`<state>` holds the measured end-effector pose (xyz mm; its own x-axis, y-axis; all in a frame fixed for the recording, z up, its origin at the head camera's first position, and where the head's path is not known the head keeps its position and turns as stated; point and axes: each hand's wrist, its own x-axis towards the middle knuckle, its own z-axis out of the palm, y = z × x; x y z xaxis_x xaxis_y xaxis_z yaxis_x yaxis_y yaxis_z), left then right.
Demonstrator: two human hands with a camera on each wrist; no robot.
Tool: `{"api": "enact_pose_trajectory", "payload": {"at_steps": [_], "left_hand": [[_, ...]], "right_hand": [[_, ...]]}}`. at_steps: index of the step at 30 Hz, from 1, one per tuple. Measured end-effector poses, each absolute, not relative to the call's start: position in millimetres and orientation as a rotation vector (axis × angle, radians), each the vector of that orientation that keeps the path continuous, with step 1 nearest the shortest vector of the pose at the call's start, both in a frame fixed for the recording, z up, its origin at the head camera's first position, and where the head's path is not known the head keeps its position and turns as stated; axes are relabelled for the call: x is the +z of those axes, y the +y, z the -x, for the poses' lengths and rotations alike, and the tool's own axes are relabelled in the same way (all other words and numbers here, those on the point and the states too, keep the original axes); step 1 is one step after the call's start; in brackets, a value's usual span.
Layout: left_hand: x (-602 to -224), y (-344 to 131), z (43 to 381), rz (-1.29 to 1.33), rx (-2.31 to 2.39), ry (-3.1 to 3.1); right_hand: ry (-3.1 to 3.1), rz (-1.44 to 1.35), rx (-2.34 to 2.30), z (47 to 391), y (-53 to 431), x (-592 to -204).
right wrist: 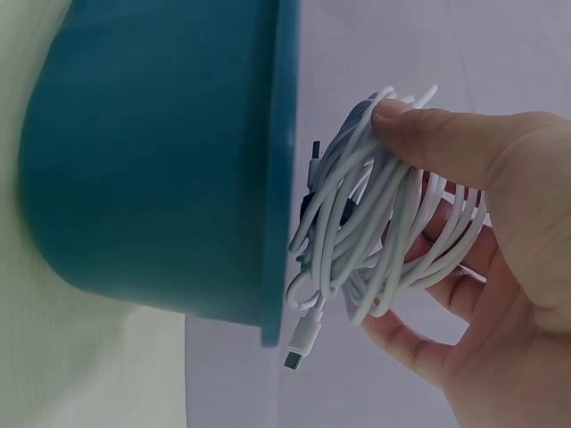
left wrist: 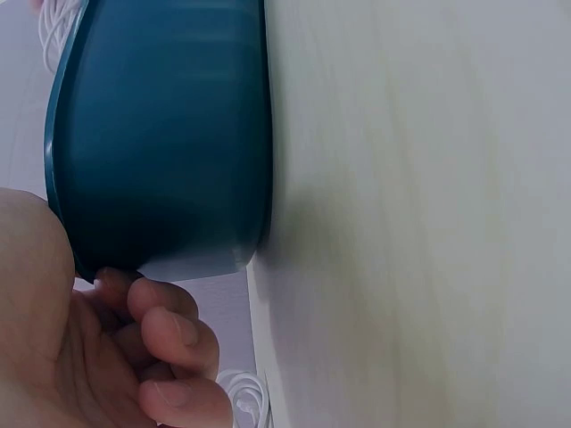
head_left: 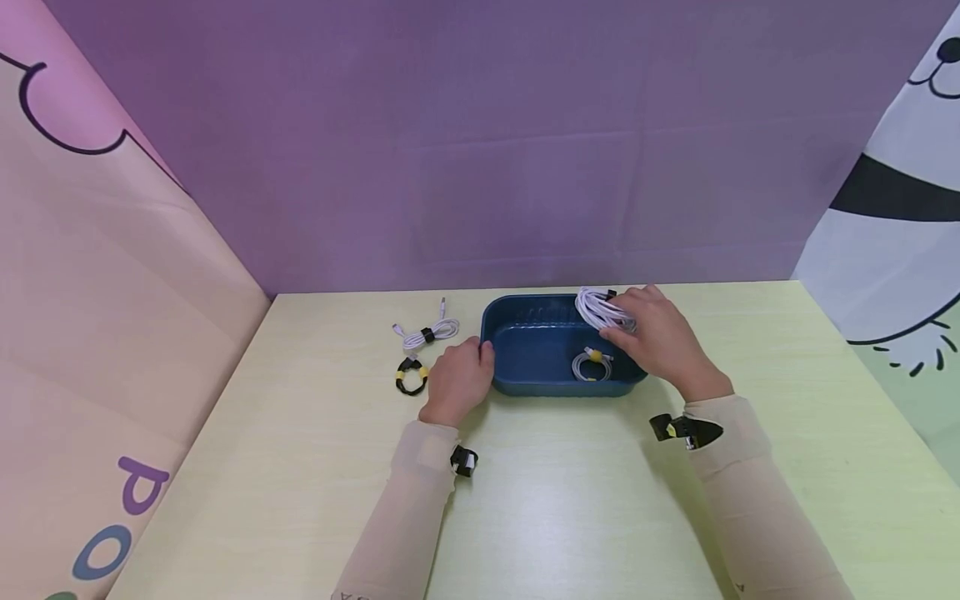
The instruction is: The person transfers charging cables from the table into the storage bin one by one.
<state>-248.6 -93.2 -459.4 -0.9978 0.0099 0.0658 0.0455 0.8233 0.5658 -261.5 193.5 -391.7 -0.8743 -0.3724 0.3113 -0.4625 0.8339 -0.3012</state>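
As the left hand point(head_left: 459, 379) pinches the blue bin point(head_left: 540, 388), I see the right hand point(head_left: 662, 337) gripping white cable point(head_left: 597, 308).
Below its half-curled grip, a coil point(head_left: 596, 356) lies in the bin.

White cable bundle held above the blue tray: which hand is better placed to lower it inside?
Right, probably: the right hand holds the white cable bundle above the rim of the blue tray. The left hand grips the tray's left end, apart from the bundle, and seems better suited to steadying.
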Motion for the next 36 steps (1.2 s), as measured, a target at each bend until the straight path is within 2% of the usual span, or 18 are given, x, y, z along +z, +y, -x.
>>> {"api": "enact_pose_trajectory", "payload": {"at_steps": [36], "left_hand": [[-462,-91,249,0.042,-0.918,-2.928]], "right_hand": [[-2.77,-0.713,0.579,268,190,-403]]}}
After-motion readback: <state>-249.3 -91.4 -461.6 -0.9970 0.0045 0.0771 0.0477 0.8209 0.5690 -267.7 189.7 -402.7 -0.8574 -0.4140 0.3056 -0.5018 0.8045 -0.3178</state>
